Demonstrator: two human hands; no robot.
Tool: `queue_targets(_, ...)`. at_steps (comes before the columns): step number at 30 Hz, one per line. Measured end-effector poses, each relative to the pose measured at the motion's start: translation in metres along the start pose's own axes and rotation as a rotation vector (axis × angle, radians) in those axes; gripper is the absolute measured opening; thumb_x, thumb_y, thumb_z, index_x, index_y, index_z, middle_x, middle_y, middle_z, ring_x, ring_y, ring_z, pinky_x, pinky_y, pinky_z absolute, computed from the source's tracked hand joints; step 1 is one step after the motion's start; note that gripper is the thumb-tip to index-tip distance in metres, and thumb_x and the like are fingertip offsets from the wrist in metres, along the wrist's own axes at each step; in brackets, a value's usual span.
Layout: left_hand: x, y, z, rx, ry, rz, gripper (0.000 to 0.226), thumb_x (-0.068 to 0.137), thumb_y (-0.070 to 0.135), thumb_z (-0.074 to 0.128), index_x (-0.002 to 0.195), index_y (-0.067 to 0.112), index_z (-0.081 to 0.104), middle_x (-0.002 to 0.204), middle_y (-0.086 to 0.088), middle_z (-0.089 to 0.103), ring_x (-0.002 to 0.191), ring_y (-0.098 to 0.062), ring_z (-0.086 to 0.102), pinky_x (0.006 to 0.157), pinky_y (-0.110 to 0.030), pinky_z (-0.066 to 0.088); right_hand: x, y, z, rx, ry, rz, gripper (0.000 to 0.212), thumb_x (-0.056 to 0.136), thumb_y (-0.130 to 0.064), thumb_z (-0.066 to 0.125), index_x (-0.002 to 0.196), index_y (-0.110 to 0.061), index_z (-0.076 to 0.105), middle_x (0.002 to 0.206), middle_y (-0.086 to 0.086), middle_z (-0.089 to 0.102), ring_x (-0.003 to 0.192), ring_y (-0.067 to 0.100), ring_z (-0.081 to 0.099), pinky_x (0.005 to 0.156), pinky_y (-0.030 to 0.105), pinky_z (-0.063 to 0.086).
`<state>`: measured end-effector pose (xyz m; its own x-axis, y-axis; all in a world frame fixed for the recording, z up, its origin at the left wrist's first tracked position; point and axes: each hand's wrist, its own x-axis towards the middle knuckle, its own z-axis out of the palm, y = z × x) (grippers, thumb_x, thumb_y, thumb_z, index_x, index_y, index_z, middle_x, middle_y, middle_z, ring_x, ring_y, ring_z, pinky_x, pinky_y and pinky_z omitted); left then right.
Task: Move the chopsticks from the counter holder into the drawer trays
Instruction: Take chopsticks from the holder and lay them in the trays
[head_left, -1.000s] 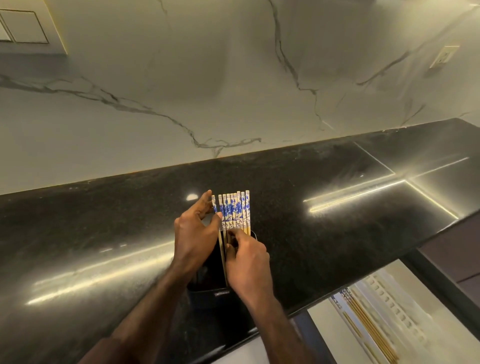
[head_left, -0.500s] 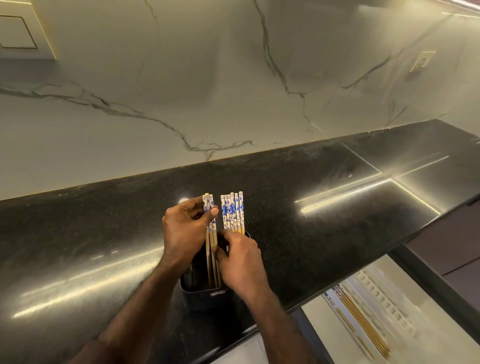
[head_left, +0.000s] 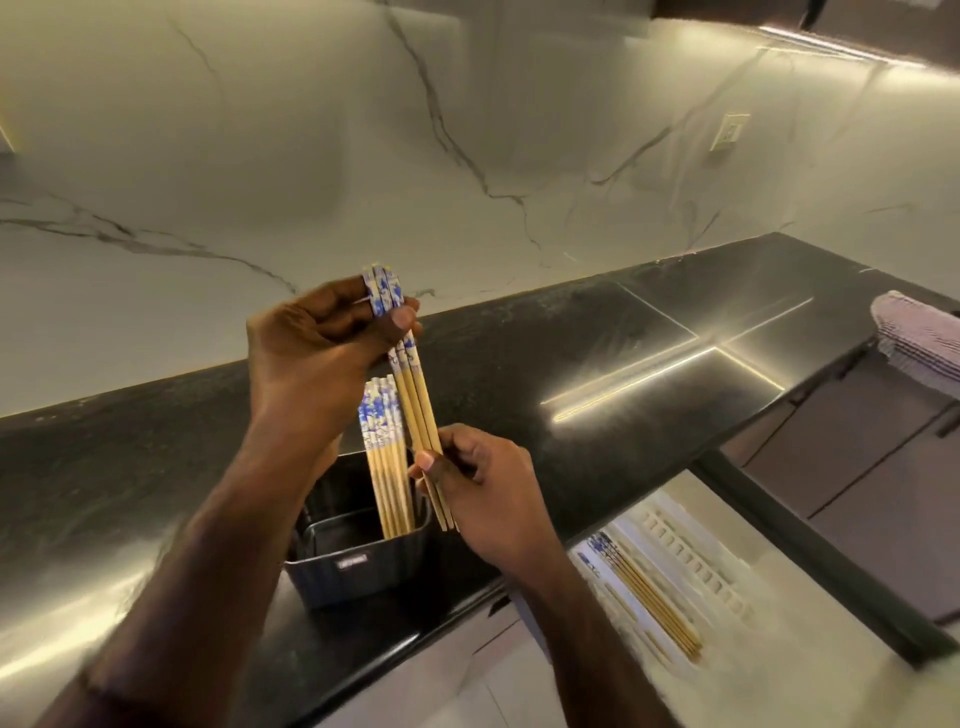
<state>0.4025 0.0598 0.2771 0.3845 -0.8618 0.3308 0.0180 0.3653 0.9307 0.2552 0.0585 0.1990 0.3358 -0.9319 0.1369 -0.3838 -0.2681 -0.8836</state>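
Observation:
A small bundle of wooden chopsticks (head_left: 415, 400) with blue-and-white tops is lifted clear of the black holder (head_left: 358, 564) on the counter. My left hand (head_left: 317, 353) grips the bundle near its patterned top, and my right hand (head_left: 483, 499) pinches its lower wooden end. Several more chopsticks (head_left: 384, 452) stand upright in the holder's right side. The open drawer's white tray (head_left: 691, 558) at the lower right holds several chopsticks (head_left: 644, 597) lying in one slot.
The black stone counter (head_left: 597, 364) runs left to right below a white marble backsplash with a wall socket (head_left: 730, 132). A striped cloth (head_left: 919, 338) lies at the counter's far right. Dark cabinet fronts (head_left: 857, 452) stand beyond the drawer.
My left hand has lifted a few chopsticks up out of the holder. My right hand left the chopsticks standing in the holder and now pinches the lifted bundle's lower end.

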Motion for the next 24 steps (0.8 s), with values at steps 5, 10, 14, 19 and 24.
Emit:
queue_targets(5,-0.053,0.019,0.064,-0.050,-0.049,0.024,0.028,0.075,0.012,0.072,0.103,0.016,0.069,0.094,-0.001,0.077,0.088,-0.021,0.074,0.078,-0.030,0.059,-0.047,0.013,-0.061,-0.065,0.079,-0.042,0.011,0.093,-0.025,0.061,0.101,-0.023,0.069,0.088,-0.007,0.073,0.081,0.007,0.069,0.076,0.032,0.060)
queue_targets(10,-0.132,0.003,0.146,-0.046,-0.146,-0.097,0.032,0.074,0.017,0.070,0.106,0.013,0.069,0.095,-0.004,0.076,0.088,-0.020,0.074,0.080,-0.033,0.059,-0.127,0.060,-0.136,-0.197,0.117,0.030,0.014,0.093,-0.030,0.060,0.091,-0.020,0.069,0.081,-0.004,0.073,0.073,0.008,0.068,0.070,0.026,0.058)
queue_targets(14,-0.187,-0.018,0.219,-0.076,-0.181,-0.204,0.018,0.076,0.009,0.072,0.090,0.020,0.071,0.087,-0.006,0.077,0.082,-0.021,0.074,0.073,-0.028,0.060,-0.179,0.103,-0.203,-0.302,0.123,0.151,0.019,0.093,-0.028,0.059,0.082,-0.019,0.070,0.076,-0.005,0.072,0.068,0.005,0.064,0.062,0.011,0.045)
queue_targets(19,-0.212,-0.065,0.290,0.008,-0.175,-0.334,0.012,0.077,0.010,0.077,0.088,0.010,0.073,0.077,-0.007,0.076,0.076,-0.023,0.075,0.073,-0.036,0.060,-0.210,0.159,-0.267,-0.371,0.121,0.291,0.028,0.092,-0.025,0.061,0.064,-0.028,0.058,0.080,0.002,0.074,0.074,0.018,0.069,0.070,0.033,0.054)
queue_targets(24,-0.211,-0.118,0.344,0.128,-0.221,-0.417,0.017,0.080,0.013,0.074,0.095,0.007,0.070,0.081,-0.006,0.075,0.074,-0.015,0.075,0.064,-0.025,0.060,-0.207,0.209,-0.301,-0.392,0.101,0.401,0.016,0.094,-0.027,0.060,0.078,-0.023,0.064,0.087,0.003,0.075,0.075,0.020,0.070,0.072,0.037,0.058)
